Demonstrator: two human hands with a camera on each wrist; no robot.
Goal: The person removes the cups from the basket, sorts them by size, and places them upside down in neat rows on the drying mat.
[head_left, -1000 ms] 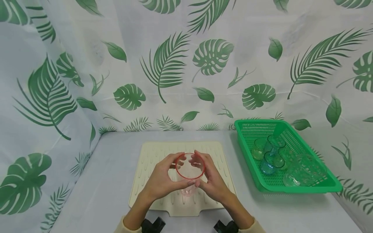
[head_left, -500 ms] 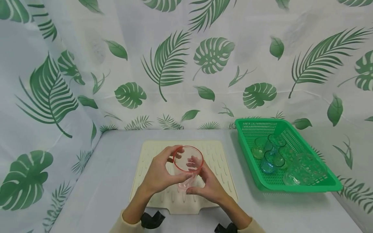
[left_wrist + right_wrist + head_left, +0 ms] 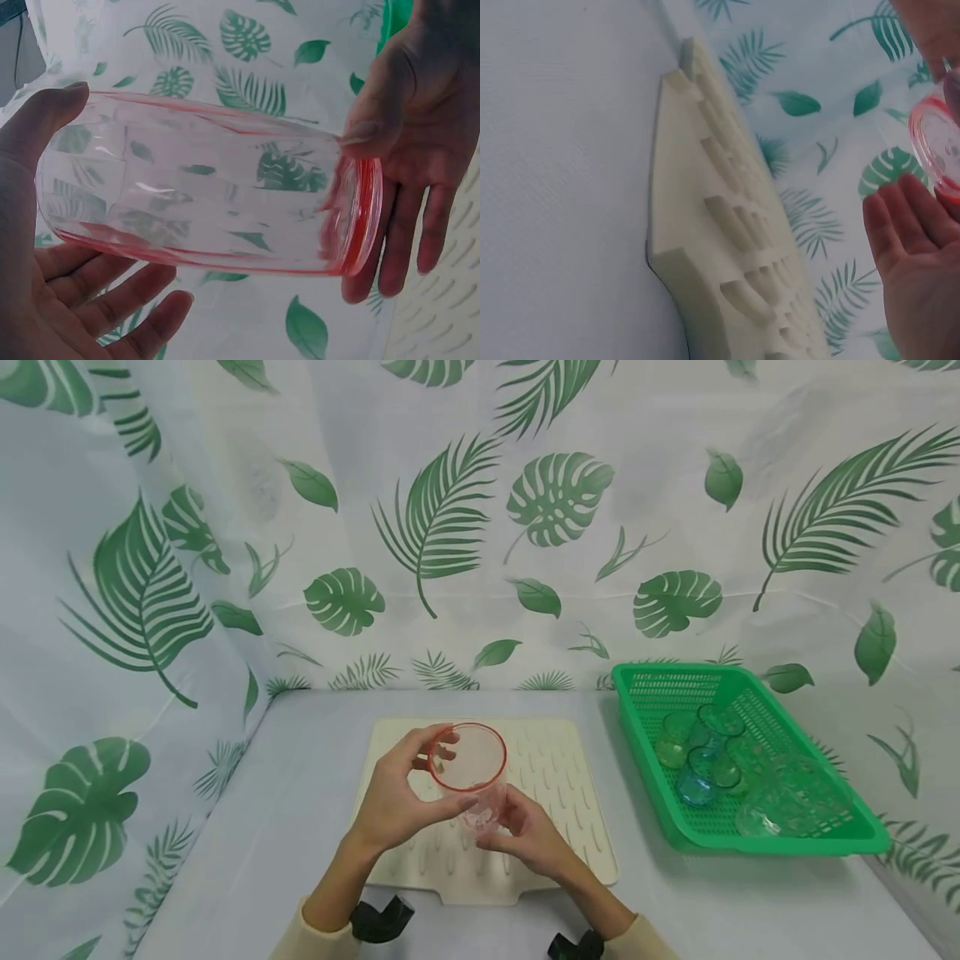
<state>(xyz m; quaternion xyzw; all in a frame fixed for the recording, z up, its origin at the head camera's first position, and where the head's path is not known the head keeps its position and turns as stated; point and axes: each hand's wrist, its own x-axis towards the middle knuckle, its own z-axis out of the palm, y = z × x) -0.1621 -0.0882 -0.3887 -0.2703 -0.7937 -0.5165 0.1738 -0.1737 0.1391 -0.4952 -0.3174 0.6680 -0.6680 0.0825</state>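
Observation:
A clear drinking glass [image 3: 482, 814] with a pink tint and a red rim is held up over a cream draining mat [image 3: 480, 881], tilted in the head view. My left hand [image 3: 397, 797] grips it near the rim, thumb on one side and fingers round the other. Lower down, my right hand [image 3: 534, 835] holds the base between thumb and fingers. In the left wrist view the glass [image 3: 217, 187] lies across the picture between both hands, its thick red base in the right hand [image 3: 420, 112]. Only the base end of the glass [image 3: 939, 146] shows in the right wrist view.
On the right of the white table [image 3: 285, 810] stands a green plastic basket [image 3: 750, 845]. Inside it are a yellowish glass [image 3: 670, 750], blue glasses [image 3: 697, 789] and larger clear glassware [image 3: 787, 802]. A leaf-print curtain hangs behind and to the left.
My right hand has slid from the rim down to the base. The glass has shifted a little left and up with my left hand still at its rim. The basket stays put.

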